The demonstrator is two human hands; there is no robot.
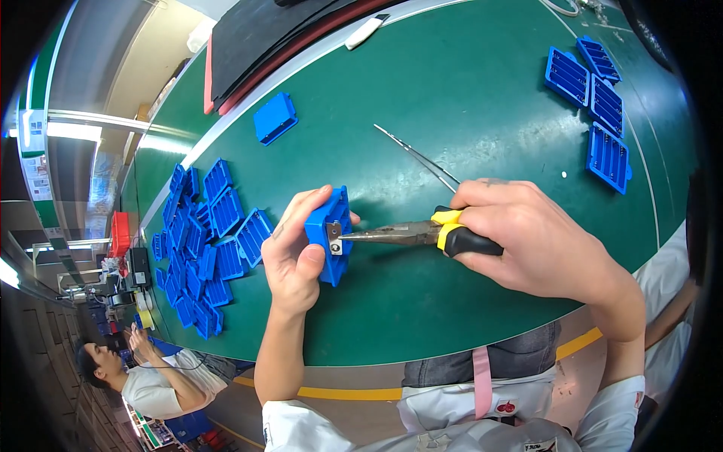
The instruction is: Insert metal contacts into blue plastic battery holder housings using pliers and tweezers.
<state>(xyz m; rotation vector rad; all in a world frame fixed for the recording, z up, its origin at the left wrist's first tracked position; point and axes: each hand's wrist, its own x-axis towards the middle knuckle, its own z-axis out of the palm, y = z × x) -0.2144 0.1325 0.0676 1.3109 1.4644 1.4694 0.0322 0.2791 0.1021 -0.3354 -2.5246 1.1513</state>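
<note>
Co-worker (167,384): at the left, off the table, in a white top, both hands raised in front.
Pile of blue cases (197,256): on the left part of the green table (452,309), heaped loosely, several with slotted insides showing.
Lone blue case (275,119): farther off, right of the pile, smooth face up.
Dark sheets (282,45): stacked at the far edge.
Left hand (292,264): near middle, closed around a blue case between thumb and fingers.
Held case (321,220): raised on its side, a small metal plate (335,228) on the side facing the pliers.
White tool (367,32): far side, lying with its dark tip to the right.
Tweezers (407,147): slanting, points far left; their near end meets the right hand, contact unclear.
Pliers (409,233): nose at the plate; whether they pinch it cannot be told.
Right hand (520,230): wrapped around the yellow-and-black handles.
White speck (564,174): on the table beyond that hand.
Four blue cases (607,105): far right, clustered, slots up.
</note>
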